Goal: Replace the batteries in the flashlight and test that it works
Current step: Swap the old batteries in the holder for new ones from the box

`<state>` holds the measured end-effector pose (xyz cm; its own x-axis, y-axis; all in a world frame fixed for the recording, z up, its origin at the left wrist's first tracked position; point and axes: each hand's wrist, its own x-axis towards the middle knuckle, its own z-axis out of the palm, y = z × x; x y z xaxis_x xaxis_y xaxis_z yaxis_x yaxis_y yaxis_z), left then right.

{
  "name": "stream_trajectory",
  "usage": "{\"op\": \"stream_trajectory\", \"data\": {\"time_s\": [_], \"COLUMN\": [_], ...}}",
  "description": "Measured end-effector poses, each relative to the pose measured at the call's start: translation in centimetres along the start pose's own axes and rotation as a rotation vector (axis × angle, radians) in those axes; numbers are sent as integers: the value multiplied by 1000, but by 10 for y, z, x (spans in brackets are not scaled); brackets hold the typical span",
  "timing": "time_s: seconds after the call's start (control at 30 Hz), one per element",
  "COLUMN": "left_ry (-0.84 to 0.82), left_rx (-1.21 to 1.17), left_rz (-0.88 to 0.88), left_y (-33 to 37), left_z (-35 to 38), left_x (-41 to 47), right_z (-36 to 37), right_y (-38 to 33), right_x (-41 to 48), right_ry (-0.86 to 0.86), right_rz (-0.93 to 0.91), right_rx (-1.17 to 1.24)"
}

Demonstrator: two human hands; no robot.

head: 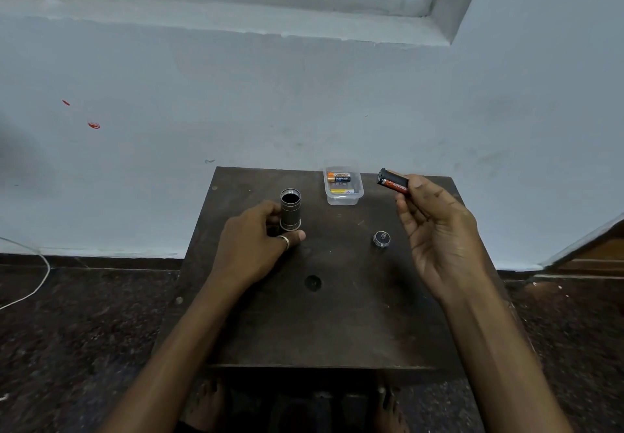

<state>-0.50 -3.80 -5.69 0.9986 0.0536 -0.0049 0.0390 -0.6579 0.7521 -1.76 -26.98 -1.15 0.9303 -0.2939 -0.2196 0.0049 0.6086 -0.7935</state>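
While the left hand [256, 240] holds the flashlight [290, 211] standing up on the table [337, 324] so its open end faces up, the right hand [435, 230] pinches the battery holder [393, 182] above, probably to swap batteries.

A dark wooden table [337, 324] stands against a pale blue wall [304, 95] on speckled dark floor [84, 331], with a white cable [40, 280] lying at the left.
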Motion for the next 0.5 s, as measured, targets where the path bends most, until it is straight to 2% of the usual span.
{"op": "stream_trajectory", "data": {"time_s": [0.2,0.3,0.4,0.5], "left_ry": [-89,71,282,375], "left_rx": [47,-109,-229,-262], "left_rz": [-36,17,211,371], "left_y": [9,27,39,46], "left_z": [-5,-14,-14,-6], "left_x": [-1,-8,-14,-17], "right_z": [0,0,2,5], "right_y": [5,10,16,19], "right_x": [0,0,-2,-5], "right_ry": [-50,-73,-76,-82], "right_rz": [-2,-20,-56,-104], "right_rx": [-71,-217,-347,-445]}}
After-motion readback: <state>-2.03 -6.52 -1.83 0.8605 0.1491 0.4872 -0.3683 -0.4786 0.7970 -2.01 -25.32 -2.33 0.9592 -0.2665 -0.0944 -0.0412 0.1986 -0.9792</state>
